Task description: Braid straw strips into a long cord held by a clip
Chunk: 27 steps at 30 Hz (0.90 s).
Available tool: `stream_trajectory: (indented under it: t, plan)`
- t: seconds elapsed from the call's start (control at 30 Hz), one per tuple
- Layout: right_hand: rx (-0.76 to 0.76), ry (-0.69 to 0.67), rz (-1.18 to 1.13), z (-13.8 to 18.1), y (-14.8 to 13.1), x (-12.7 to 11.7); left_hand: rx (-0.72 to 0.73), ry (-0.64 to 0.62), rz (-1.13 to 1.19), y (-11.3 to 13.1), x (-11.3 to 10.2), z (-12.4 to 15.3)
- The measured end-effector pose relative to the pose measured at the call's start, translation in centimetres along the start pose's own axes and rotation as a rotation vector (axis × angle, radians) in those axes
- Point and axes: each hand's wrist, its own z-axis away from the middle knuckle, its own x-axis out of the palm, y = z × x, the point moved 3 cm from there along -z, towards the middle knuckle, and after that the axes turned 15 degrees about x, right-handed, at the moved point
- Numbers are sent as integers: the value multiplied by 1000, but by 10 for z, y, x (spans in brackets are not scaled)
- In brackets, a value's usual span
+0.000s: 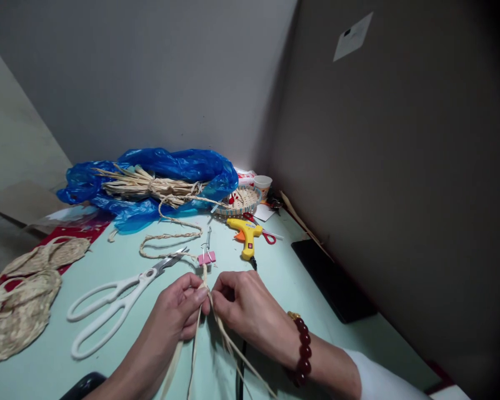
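Straw strands [173, 364] nearest, loose tails over the table [120, 250], far end at the pink clip [206, 258]. Probable step in hand: plaiting or twisting. Likely required for the next move: strands kept apart, tension kept even. Left hand [181, 308]: thumb and fingers closed on the strands, thumb uppermost. Right hand [250, 305]: knuckles up, fingertips pinched together, apparently on a strand. Scissors [146, 278] near left hand; glue gun [246, 236] beyond.

Pale straw strands [223, 331] between fingers [198, 299]
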Motion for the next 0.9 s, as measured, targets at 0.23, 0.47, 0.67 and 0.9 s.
stream_trajectory:
  t: [0.23,0.47,0.67,0.9]
  plan:
    - [136,-232,-294,-4,6,7,66,22,-8,0,-3,1]
    - [120,-190,-307,-3,9,7,54,27,-62,-1,-1,-1]
    - [116,-119,-196,-1,0,3,23,18,-33,-3,-2,1]
    - [88,-29,-174,-1,-1,1,9,103,-140,1,-5,-2]
